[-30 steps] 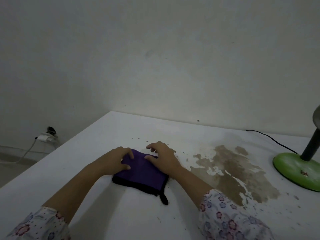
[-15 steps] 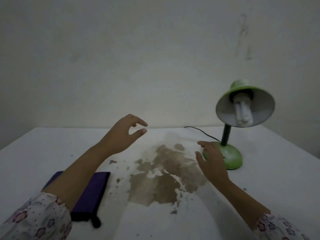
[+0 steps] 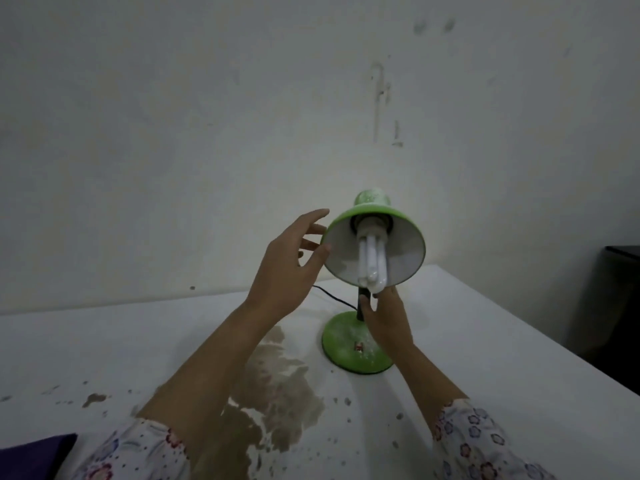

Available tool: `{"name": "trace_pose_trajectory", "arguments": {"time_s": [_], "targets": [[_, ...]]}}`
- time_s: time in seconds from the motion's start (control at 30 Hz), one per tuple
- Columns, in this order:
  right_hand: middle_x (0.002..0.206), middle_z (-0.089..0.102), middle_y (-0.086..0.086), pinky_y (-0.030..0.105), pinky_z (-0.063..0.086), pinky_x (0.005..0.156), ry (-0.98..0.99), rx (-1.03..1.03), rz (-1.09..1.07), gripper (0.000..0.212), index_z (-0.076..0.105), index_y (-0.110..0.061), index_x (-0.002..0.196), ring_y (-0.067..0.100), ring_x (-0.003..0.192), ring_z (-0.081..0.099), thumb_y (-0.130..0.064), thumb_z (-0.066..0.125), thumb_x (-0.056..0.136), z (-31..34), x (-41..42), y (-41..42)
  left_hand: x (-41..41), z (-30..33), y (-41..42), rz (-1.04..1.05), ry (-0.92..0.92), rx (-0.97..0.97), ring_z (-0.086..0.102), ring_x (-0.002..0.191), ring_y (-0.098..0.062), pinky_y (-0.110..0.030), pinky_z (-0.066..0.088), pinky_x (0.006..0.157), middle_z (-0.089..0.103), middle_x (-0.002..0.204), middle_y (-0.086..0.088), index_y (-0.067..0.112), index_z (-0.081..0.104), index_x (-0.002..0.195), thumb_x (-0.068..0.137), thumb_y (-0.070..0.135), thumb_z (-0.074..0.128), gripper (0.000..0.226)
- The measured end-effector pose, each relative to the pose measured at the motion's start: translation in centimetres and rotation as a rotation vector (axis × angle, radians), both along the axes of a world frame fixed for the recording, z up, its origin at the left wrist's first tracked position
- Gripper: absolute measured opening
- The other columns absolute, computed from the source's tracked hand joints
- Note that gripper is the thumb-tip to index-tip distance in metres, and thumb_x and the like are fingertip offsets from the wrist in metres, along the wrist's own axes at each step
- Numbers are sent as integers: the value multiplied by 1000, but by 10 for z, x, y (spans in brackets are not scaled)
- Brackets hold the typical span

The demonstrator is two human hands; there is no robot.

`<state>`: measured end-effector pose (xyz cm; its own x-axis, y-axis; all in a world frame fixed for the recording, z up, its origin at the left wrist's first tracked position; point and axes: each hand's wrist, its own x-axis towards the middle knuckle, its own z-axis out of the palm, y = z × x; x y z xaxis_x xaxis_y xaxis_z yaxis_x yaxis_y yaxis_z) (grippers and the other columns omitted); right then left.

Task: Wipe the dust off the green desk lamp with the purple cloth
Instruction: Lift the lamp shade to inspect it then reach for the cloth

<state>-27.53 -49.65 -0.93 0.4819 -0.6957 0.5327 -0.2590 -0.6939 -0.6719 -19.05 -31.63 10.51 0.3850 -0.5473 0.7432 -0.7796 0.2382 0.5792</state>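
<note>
The green desk lamp stands on the white table (image 3: pixel 519 341); its shade (image 3: pixel 398 216) tilts toward me, showing a white bulb (image 3: pixel 372 268), and its round base (image 3: pixel 343 344) is dusty. My left hand (image 3: pixel 287 268) is open beside the shade's left rim, thumb tip at the rim. My right hand (image 3: pixel 384 320) is at the dark stem (image 3: pixel 361 296) just under the shade, thumb against it and fingers stretched upward. The purple cloth (image 3: pixel 34 452) lies flat at the bottom left corner, away from both hands.
A large brown stain (image 3: pixel 277 393) and small flecks mark the table in front of the lamp. A black cable (image 3: pixel 332 296) runs from the base toward the wall. A dark object (image 3: pixel 620 306) stands past the table's right edge.
Both hands left the purple cloth and rose to the lamp. My view swung right, so the lamp is now central and the cloth sits at the lower left corner.
</note>
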Motion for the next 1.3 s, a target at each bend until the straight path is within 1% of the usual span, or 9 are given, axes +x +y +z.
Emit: {"name": "trace_pose_trajectory", "arguments": {"time_s": [0.13,0.2,0.47,0.63,0.7,0.8,0.9,1.03,1.3], "targets": [[81,57,6,29,38,63,35,50,40,6,53,-9,93,22,70,54,-15,51,93,-4,12,-9,-2,-2,-10,58,-102,-79,61,88,0,-17,53,77,59,99,20,30,51,128,92,13,58,41],[69,53,6,33,38,59,26,83,33,17,46,-12,77,23,62,48,-13,46,94,-6,15,-12,-3,-3,-11,69,-122,-109,61,87,1,-12,51,70,59,96,23,35,49,128,91,13,59,44],[63,46,6,32,30,56,12,52,60,20,39,-9,75,21,56,40,-6,41,95,10,32,8,1,5,6,123,-252,-249,60,86,5,-10,52,68,59,99,20,28,50,120,92,16,56,31],[81,53,8,34,39,58,-55,-44,91,8,50,-2,97,26,69,54,-9,46,94,26,53,48,21,22,43,247,-235,-352,67,76,-6,-33,57,61,64,93,11,19,56,116,93,18,54,23],[89,55,7,34,43,61,-97,-69,111,27,47,-5,119,27,75,58,-11,48,93,29,61,69,34,29,64,305,-223,-368,68,65,-24,-41,55,54,65,89,9,22,56,112,93,16,53,21],[94,54,5,37,46,60,-146,-119,205,59,25,-28,144,25,71,56,-11,47,92,31,70,106,55,37,99,368,-185,-376,66,65,-24,-42,56,57,66,91,7,19,59,107,91,8,53,20],[97,55,8,43,51,58,-137,-126,263,73,6,-43,145,27,63,57,-11,45,93,30,79,139,75,41,132,381,-136,-349,67,63,-23,-38,58,61,66,95,10,13,63,104,90,6,53,18],[99,53,9,46,52,58,-131,-95,264,75,2,-50,140,28,59,57,-12,46,94,26,86,167,94,38,164,346,-76,-340,65,64,-1,-20,56,62,65,88,19,22,64,97,88,-1,55,26],[102,52,11,39,51,52,-88,-132,213,74,2,-47,142,26,54,56,-13,46,94,10,91,195,116,24,191,268,139,-370,58,64,-5,-20,51,61,69,70,20,25,69,94,82,-12,56,41]]}}
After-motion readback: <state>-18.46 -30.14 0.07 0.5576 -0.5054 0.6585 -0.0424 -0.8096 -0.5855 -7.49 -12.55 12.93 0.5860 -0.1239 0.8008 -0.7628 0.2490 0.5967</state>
